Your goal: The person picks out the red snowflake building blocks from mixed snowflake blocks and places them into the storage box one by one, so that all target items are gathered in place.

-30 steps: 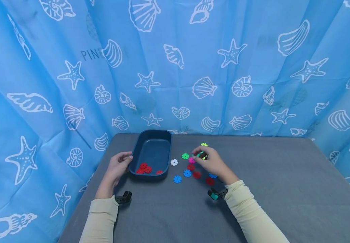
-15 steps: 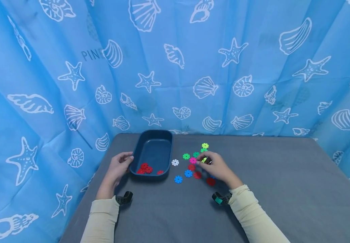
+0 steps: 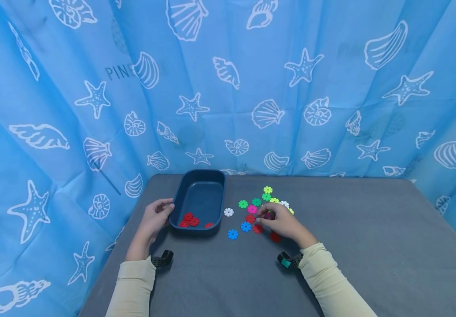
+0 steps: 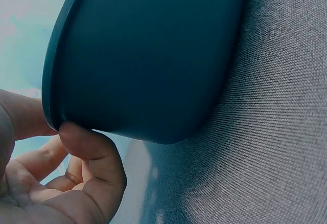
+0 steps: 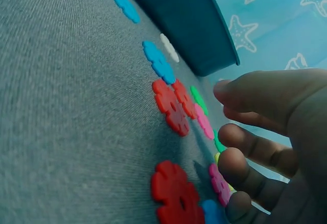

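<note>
A dark blue rectangular tray (image 3: 204,194) stands on the table, with several red notched discs (image 3: 188,216) at its near end. My left hand (image 3: 152,222) pinches the tray's left rim between thumb and fingers, as the left wrist view confirms. Over a scatter of flat flower-shaped discs hovers my right hand (image 3: 285,224), its fingers loosely bent and parted, holding nothing. Closest to its fingertips lie a red disc (image 3: 250,218), a second red disc (image 3: 258,229) and a pink disc (image 3: 252,209). Another pink disc (image 5: 219,184) is partly hidden under the hand.
Two blue discs (image 3: 233,234) and a white disc (image 3: 228,212) lie between tray and right hand. Green discs (image 3: 243,204) and yellow discs (image 3: 267,189) are farther back. One red disc (image 3: 275,237) sits below the right wrist. A blue shell-print curtain (image 3: 228,110) hangs behind the grey table.
My right hand has drawn back to the right and toward me, uncovering green, yellow and white discs. The left hand and tray stay in place.
</note>
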### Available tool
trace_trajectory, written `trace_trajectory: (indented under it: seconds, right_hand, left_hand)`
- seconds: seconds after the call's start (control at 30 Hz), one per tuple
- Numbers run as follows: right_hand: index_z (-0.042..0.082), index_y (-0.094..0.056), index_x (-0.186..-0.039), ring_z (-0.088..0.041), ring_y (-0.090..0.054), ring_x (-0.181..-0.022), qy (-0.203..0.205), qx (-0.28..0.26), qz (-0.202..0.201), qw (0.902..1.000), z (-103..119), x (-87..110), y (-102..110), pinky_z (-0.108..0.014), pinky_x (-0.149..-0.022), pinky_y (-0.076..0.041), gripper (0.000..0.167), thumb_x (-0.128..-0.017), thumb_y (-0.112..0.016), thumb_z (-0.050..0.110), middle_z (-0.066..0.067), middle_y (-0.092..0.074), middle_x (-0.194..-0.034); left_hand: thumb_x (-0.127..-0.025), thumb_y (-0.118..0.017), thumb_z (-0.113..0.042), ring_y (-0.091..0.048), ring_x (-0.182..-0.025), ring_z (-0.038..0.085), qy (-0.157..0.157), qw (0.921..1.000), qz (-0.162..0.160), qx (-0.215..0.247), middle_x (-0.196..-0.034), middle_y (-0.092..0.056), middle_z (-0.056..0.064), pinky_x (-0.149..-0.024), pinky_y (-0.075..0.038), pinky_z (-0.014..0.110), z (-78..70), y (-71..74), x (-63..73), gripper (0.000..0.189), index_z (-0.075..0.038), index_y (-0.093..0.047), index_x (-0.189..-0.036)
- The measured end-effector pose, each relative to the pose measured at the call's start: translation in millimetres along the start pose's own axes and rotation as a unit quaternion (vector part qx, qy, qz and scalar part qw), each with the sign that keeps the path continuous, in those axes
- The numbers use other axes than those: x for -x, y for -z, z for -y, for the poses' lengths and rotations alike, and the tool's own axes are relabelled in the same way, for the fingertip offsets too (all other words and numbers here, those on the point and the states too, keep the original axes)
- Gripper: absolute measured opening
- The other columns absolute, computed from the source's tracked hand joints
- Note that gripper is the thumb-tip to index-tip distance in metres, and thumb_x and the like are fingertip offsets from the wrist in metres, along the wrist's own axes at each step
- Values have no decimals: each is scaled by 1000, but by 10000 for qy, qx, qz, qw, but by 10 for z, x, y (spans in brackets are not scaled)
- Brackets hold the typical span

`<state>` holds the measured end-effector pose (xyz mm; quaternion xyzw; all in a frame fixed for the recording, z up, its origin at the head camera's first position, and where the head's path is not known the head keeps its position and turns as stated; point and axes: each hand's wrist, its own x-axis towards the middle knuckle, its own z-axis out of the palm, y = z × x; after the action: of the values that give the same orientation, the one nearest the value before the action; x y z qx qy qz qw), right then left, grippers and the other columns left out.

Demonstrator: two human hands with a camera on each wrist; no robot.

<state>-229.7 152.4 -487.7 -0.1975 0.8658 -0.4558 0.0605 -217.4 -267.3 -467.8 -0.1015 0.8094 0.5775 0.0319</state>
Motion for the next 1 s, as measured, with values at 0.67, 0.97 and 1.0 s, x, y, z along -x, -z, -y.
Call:
trace_trajectory:
  seconds: [0.67,0.97,1.0]
  right_hand:
    - [7,-76,-101,-17,-58,-79,83,162,262,9995,-36,1,-5,-29,-70,-50,14,-92,-83,15,-5,-69,-95]
    - [6,-76,-100,-17,-57,-80,-19,221,342,9992,-30,7,-18,-29,-71,-51,13,-91,-82,12,-5,-67,-95]
    - [7,-76,-100,-17,-57,-80,-11,239,341,9991,-32,9,-18,-29,-70,-51,12,-91,-82,12,-5,-67,-95]
  left_hand:
    - [-111,-57,-26,-61,-100,21,3,10000,-13,82,-130,-61,18,-82,-55,31,7,2,-2,42,-8,-58,-148]
    - [-111,-58,-27,-63,-101,21,12,10000,-41,15,-129,-63,17,-82,-56,31,15,-7,-8,42,-8,-58,-148]
    - [-111,-58,-26,-63,-101,21,7,10000,-41,10,-129,-63,17,-82,-56,31,14,-9,-7,42,-8,-58,-148]
